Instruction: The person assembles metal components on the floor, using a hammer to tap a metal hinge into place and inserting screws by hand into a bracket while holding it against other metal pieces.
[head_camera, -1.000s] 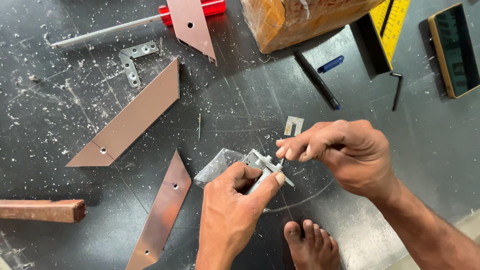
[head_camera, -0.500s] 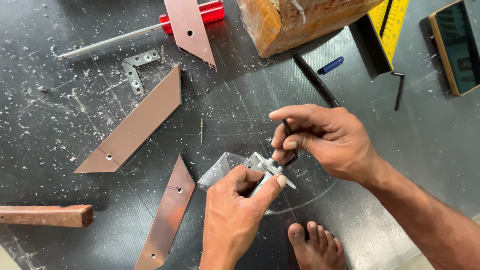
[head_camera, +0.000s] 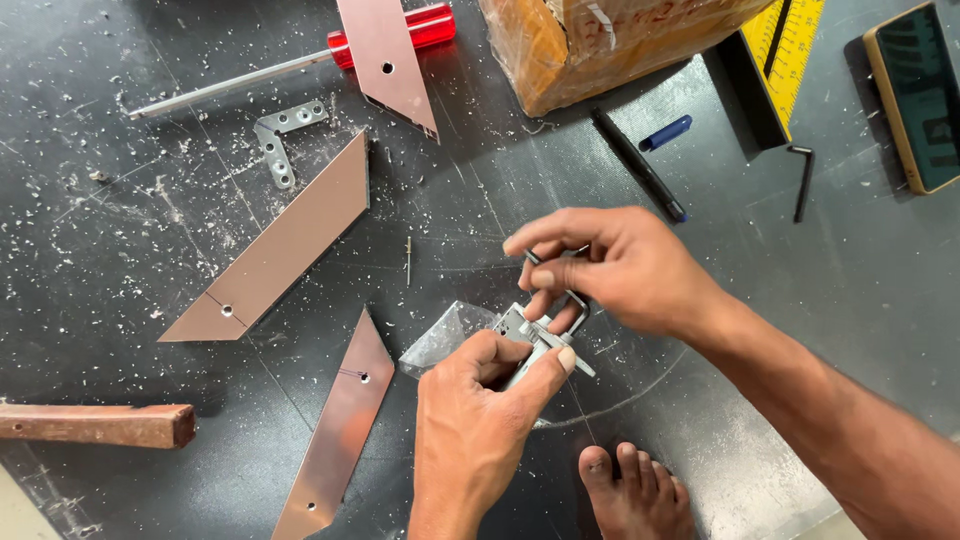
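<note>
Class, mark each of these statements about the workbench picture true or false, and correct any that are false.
1. The left hand grips a small grey metal bracket. True.
2. The red-handled screwdriver is in the right hand. False: it lies on the dark surface, top left.
3. A bare foot shows at the bottom edge. True.
4. The yellow ruler lies beside the wooden block. False: ruler top right, block far left.

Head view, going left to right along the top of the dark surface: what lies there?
Red-handled screwdriver → tape-wrapped brown block → blue pen cap → yellow ruler → black hex key → phone.
</note>
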